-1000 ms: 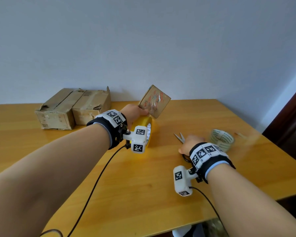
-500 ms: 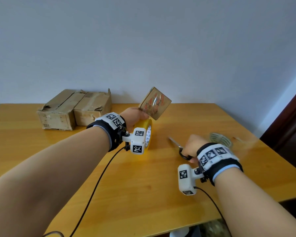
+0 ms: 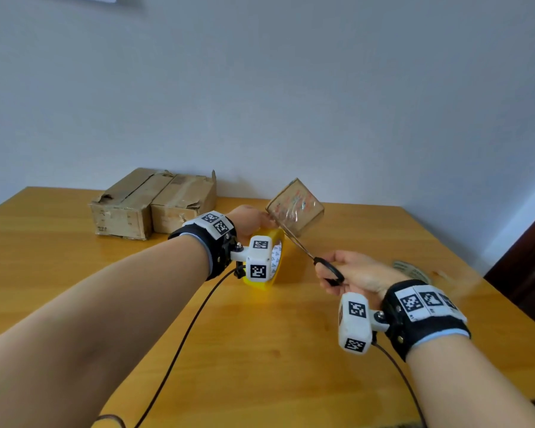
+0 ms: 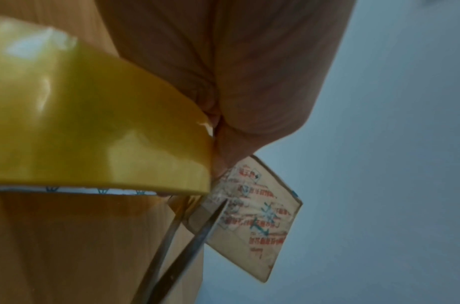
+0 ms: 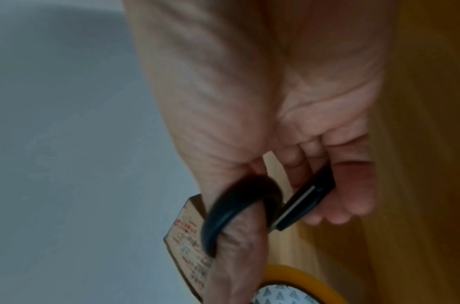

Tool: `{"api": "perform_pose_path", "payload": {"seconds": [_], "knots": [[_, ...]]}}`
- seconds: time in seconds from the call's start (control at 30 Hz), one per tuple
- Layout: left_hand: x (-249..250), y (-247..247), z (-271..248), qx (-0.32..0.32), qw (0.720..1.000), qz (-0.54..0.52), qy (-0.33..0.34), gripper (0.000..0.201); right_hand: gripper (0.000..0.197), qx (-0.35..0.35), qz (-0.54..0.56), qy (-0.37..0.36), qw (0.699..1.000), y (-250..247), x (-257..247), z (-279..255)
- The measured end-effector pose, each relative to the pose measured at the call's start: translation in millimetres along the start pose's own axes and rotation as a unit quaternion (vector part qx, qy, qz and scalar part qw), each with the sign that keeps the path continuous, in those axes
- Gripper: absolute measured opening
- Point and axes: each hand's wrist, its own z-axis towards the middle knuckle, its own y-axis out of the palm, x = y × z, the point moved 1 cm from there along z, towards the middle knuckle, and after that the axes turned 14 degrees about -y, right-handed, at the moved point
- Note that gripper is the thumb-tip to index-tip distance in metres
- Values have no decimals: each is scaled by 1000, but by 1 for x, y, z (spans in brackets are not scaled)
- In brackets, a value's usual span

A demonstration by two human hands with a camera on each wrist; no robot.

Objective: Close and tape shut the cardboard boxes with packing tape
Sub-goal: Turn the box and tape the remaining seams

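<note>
1. At far left, against the wall: two cardboard boxes (image 3: 153,203) side by side and touching on the table (image 3: 260,350), flaps down, well apart from both hands.
2. Next to the right: left hand (image 3: 249,222) on top of the yellow tape roll (image 3: 267,261), standing on edge on the table. Fingers curled over the roll and pinching the pulled-out tape where a cardboard scrap (image 3: 295,208) hangs stuck to it; the scrap held up in the air, just right of the fingers and above the roll.
3. Between the hands: scissors (image 3: 303,250), long axis slanting from the right hand up and leftward toward the left fingertips. In the left wrist view, blades (image 4: 187,236) parted in a narrow V, tips right at the tape where the scrap meets the roll.
4. At right: right hand (image 3: 357,271) nearer the body and lower than the scrap, thumb and fingers threaded through the black handle loops (image 5: 239,205) and gripping them.
5. Judged from this: cut line just beyond the left fingertips, across the tape's width, blades already aligned. Probably only a squeeze needed to free the scrap-fouled end.
6. Far right, behind the right wrist: a second, pale tape roll (image 3: 410,268) lying flat, untouched.
</note>
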Motion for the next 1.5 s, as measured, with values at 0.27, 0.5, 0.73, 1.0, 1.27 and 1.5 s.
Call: {"api": "perform_pose_path", "payload": {"seconds": [0.27,0.5,0.73,1.0,1.27,1.5], "knots": [[7,8,-8,-6,998,52,17,28,18,51,28,-48,997,10,-6,11],[11,8,-11,-33,999,15,8,20,16,81,-33,-62,994,6,-9,9],[4,7,-8,-57,998,28,1,18,20,78,-91,-75,990,9,-7,5],[3,3,-11,-49,999,7,-13,42,14,73,-14,-52,996,14,-3,12],[-9,-15,-5,18,998,-58,0,35,22,46,-70,-27,996,25,12,12],[-5,-32,-18,-24,995,-91,42,40,18,-17,-252,12,968,53,7,21]]}}
